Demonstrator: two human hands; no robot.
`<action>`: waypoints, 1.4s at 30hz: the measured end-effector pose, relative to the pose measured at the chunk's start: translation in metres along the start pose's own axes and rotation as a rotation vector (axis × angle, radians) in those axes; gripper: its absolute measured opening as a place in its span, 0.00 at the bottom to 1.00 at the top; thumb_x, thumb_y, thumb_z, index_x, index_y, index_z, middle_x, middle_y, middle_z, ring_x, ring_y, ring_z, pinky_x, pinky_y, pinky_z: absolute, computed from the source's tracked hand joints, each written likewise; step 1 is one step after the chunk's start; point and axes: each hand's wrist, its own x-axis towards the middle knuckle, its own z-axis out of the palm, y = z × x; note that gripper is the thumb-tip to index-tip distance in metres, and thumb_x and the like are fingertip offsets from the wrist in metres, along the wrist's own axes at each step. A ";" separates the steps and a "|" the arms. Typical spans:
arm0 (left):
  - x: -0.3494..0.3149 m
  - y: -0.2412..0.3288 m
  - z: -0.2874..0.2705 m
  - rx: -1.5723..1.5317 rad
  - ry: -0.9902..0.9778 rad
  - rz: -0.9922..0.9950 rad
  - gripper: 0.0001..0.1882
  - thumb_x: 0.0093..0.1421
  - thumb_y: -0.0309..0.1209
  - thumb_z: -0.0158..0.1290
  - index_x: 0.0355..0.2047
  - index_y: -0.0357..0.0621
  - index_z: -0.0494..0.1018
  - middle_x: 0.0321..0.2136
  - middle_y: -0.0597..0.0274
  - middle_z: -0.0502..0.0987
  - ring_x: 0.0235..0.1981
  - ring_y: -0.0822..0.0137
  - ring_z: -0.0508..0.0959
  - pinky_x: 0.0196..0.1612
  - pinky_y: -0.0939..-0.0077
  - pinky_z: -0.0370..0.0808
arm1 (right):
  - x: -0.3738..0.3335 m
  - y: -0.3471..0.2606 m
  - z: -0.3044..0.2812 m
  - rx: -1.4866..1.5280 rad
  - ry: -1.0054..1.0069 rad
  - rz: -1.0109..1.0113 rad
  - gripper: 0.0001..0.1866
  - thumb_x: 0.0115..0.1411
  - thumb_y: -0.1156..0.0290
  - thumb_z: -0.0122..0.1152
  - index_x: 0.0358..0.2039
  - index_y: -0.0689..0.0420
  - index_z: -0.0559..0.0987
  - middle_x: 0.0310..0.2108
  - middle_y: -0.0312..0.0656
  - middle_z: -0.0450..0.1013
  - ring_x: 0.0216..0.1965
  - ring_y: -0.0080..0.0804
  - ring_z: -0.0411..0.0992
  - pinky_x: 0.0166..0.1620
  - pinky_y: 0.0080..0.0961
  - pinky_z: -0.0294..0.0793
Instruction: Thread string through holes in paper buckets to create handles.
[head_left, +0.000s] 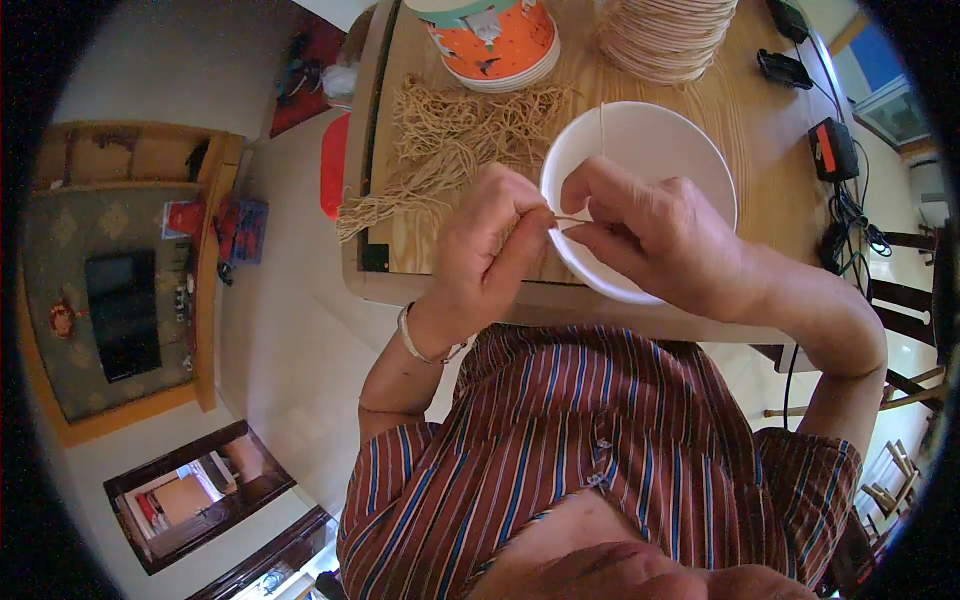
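Both hands meet over the near left rim of a white round tub [690, 125]. My left hand [490, 240] pinches a thin beige cord [572, 218] between thumb and forefinger. A short length of the cord runs across to my right hand [665, 235], whose curled fingers close on it above the tub. Another strand [603, 125] crosses the tub's far rim and drops toward my right fingers. Beyond my left hand lies a loose, tangled heap of cut beige cords [450, 130], some hanging toward the table's left edge.
A large stack of coiled beige cord [670, 40] stands behind the tub. An orange patterned bucket [500, 45] is at the far left of the wooden table [770, 190]. A black and orange adapter [832, 150] and tangled black cables [850, 225] lie along the right edge.
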 end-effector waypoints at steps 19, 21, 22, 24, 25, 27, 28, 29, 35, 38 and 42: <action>0.003 0.006 -0.003 0.025 0.013 -0.080 0.07 0.51 0.17 0.61 0.29 0.42 0.77 0.31 0.63 0.76 0.36 0.67 0.76 0.42 0.75 0.72 | 0.003 0.012 0.004 0.292 0.044 0.053 0.06 0.59 0.71 0.59 0.34 0.60 0.77 0.23 0.52 0.73 0.27 0.52 0.74 0.31 0.37 0.73; 0.004 0.006 -0.001 0.031 0.023 -0.064 0.07 0.50 0.17 0.61 0.29 0.42 0.77 0.31 0.63 0.76 0.36 0.67 0.76 0.41 0.75 0.72 | 0.003 0.018 0.009 0.235 0.098 -0.016 0.06 0.60 0.70 0.59 0.32 0.60 0.77 0.23 0.52 0.73 0.26 0.52 0.74 0.30 0.39 0.72; 0.004 0.006 -0.001 0.038 0.035 -0.048 0.07 0.50 0.17 0.61 0.28 0.42 0.77 0.30 0.63 0.76 0.35 0.67 0.76 0.41 0.75 0.72 | 0.002 0.019 0.009 0.235 0.098 -0.016 0.06 0.60 0.70 0.59 0.32 0.60 0.77 0.23 0.52 0.73 0.26 0.52 0.74 0.30 0.39 0.72; 0.005 0.003 -0.002 0.053 0.033 -0.038 0.07 0.50 0.17 0.61 0.28 0.42 0.77 0.30 0.63 0.76 0.35 0.67 0.76 0.40 0.75 0.72 | 0.001 0.021 0.009 0.049 0.091 -0.073 0.06 0.60 0.70 0.58 0.31 0.60 0.76 0.22 0.52 0.73 0.24 0.53 0.74 0.28 0.42 0.72; 0.006 0.002 -0.002 0.068 0.032 -0.028 0.07 0.50 0.17 0.61 0.28 0.42 0.77 0.29 0.63 0.76 0.34 0.66 0.76 0.40 0.75 0.72 | 0.000 0.021 0.009 0.049 0.090 -0.074 0.06 0.60 0.70 0.58 0.31 0.60 0.76 0.22 0.52 0.73 0.24 0.53 0.74 0.28 0.42 0.72; 0.007 0.002 -0.003 0.082 0.020 -0.021 0.07 0.50 0.18 0.61 0.28 0.42 0.76 0.29 0.63 0.76 0.34 0.66 0.76 0.39 0.74 0.72 | -0.002 0.019 0.009 -0.060 0.043 -0.083 0.04 0.61 0.73 0.57 0.33 0.60 0.74 0.22 0.48 0.71 0.24 0.49 0.71 0.27 0.33 0.69; 0.008 0.002 -0.003 0.098 0.010 -0.016 0.07 0.50 0.18 0.61 0.28 0.42 0.76 0.29 0.63 0.76 0.34 0.66 0.76 0.39 0.74 0.72 | -0.003 0.017 0.008 -0.061 0.044 -0.081 0.04 0.61 0.73 0.57 0.33 0.60 0.74 0.22 0.48 0.71 0.24 0.49 0.71 0.27 0.33 0.69; 0.007 0.002 -0.004 0.099 0.011 -0.017 0.07 0.50 0.18 0.61 0.28 0.42 0.76 0.29 0.63 0.76 0.34 0.66 0.76 0.39 0.74 0.72 | -0.003 0.011 0.004 -0.044 0.019 -0.016 0.03 0.61 0.74 0.58 0.34 0.59 0.74 0.22 0.47 0.71 0.24 0.48 0.73 0.27 0.33 0.70; 0.006 -0.002 -0.003 0.094 -0.007 -0.009 0.07 0.50 0.18 0.61 0.28 0.42 0.76 0.29 0.63 0.76 0.33 0.66 0.75 0.39 0.74 0.71 | -0.003 0.022 0.007 -0.008 0.085 -0.133 0.03 0.59 0.78 0.58 0.35 0.58 0.74 0.23 0.46 0.73 0.25 0.46 0.74 0.28 0.32 0.73; 0.007 -0.001 -0.002 0.082 -0.013 -0.014 0.07 0.50 0.18 0.62 0.28 0.43 0.77 0.29 0.63 0.76 0.33 0.66 0.75 0.39 0.74 0.71 | -0.004 0.022 0.004 -0.042 0.077 -0.162 0.03 0.60 0.78 0.57 0.35 0.59 0.75 0.24 0.45 0.73 0.26 0.41 0.75 0.29 0.30 0.73; 0.008 -0.003 -0.003 0.106 -0.009 0.027 0.08 0.49 0.18 0.62 0.29 0.42 0.77 0.30 0.63 0.76 0.34 0.66 0.75 0.39 0.74 0.71 | 0.001 0.021 0.009 0.178 0.140 -0.057 0.03 0.59 0.73 0.58 0.31 0.58 0.76 0.21 0.49 0.73 0.23 0.44 0.75 0.28 0.35 0.73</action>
